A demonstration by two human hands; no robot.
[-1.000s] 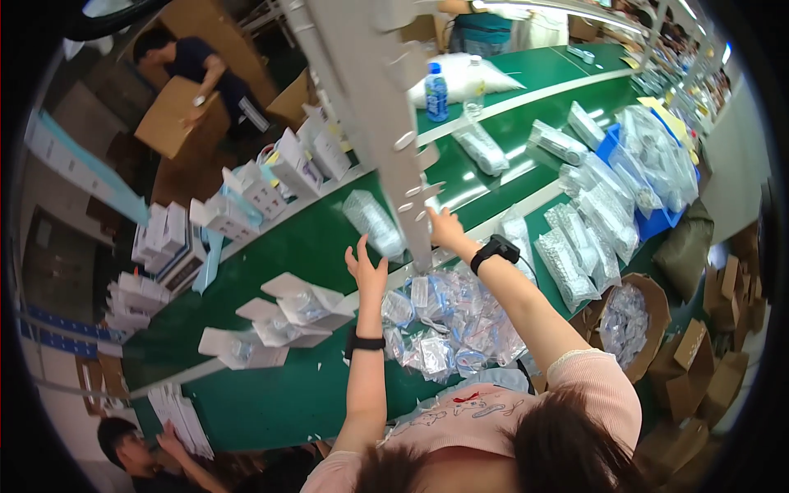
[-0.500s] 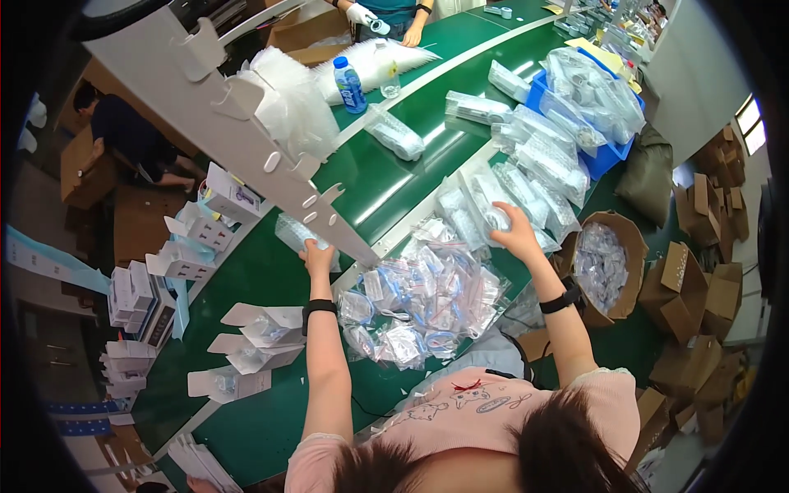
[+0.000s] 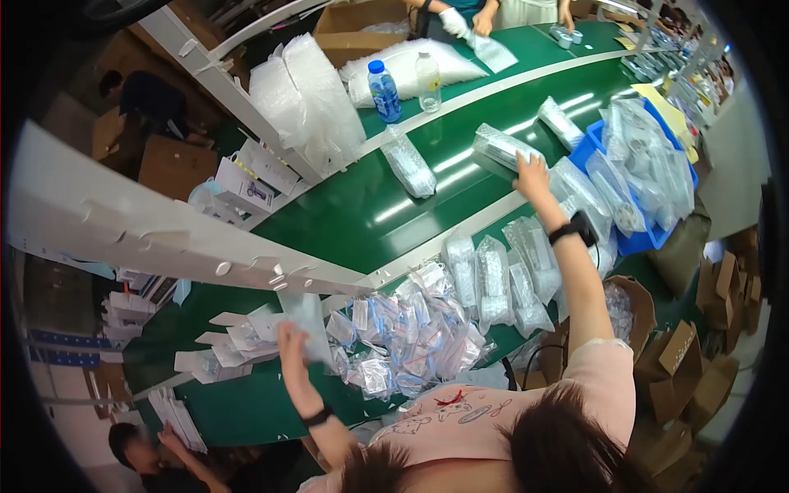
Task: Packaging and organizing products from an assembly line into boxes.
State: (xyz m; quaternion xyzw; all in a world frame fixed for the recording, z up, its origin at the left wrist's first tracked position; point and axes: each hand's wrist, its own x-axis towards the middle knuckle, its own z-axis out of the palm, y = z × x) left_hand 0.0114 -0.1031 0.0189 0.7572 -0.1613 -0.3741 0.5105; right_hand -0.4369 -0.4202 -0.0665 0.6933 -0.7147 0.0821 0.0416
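Observation:
My left hand [image 3: 292, 341], somewhat blurred, is closed on a clear bubble-wrap package [image 3: 307, 322] beside the open white boxes [image 3: 238, 341]. My right arm stretches out over the green belt [image 3: 329, 222]. There my right hand [image 3: 532, 174] has its fingers closed on the near end of another bubble-wrapped package [image 3: 497, 146]. Between my arms lies a pile of small clear zip bags [image 3: 411, 337] with blue and white contents. Several bubble-wrapped packages [image 3: 494, 283] stand in a row to the right of that pile.
A white metal post [image 3: 189, 246] slants across the left side. Bubble-wrapped packages fill a blue bin [image 3: 588, 152] at the right. Two bottles [image 3: 384, 92] and rolls of bubble wrap [image 3: 306, 107] stand beyond the belt. Co-workers' hands [image 3: 454, 22] are at the far side.
My right hand has left the row of packages and reached forward to one on the belt. My left hand has drawn its package back toward the white boxes. The whole view has shifted.

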